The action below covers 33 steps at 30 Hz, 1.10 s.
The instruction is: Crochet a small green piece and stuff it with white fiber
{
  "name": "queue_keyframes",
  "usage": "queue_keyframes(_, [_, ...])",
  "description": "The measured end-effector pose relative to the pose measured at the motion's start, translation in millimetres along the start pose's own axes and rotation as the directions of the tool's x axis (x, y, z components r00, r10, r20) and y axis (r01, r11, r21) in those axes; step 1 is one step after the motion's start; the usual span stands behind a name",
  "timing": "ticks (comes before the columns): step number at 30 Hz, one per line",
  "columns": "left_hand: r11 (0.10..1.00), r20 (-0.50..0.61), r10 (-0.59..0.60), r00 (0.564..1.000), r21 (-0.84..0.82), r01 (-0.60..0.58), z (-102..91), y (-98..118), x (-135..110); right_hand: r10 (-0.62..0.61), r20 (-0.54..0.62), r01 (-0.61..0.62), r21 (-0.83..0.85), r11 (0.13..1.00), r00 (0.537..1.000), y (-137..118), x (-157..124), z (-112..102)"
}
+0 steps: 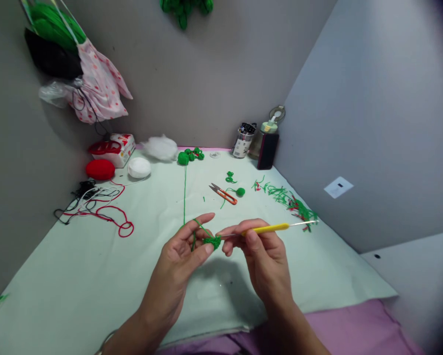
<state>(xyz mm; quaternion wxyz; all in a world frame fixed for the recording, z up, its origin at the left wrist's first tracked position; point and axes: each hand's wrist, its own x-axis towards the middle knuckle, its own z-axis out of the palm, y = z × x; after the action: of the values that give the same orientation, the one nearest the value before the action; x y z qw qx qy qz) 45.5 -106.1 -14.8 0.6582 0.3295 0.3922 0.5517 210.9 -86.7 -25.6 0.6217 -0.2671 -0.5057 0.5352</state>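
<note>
Between thumb and fingers, my left hand [182, 256] pinches a small green crochet piece [213, 241]. Green yarn [185, 192] loops over its raised index finger and runs back to a green yarn ball [183, 158]. My right hand [263, 256] grips a crochet hook [269, 229] by its yellow handle, one metal end pointing left at the crochet piece. That tip meets the piece's right edge; whether it sits inside a stitch is too small to tell. Beyond the hands lie orange-handled thread snips [224, 194] and a small green ball [240, 192] with a yarn tail.
Red yarn [100, 169], white yarn [139, 168] and tangled strands [95, 202] lie at left. White stuffing [161, 148] rests by the back wall. Yarn scraps [293, 199] spread at right, before a pen cup [242, 142], a bottle [267, 129] and a phone [268, 152].
</note>
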Motion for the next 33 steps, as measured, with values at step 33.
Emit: queue_keyframes(33, [0.954, -0.013, 0.138, 0.990, 0.270, -0.130, -3.3, -2, -3, -0.265, 0.184, 0.317, -0.378, 0.870, 0.947, -13, -7, -3])
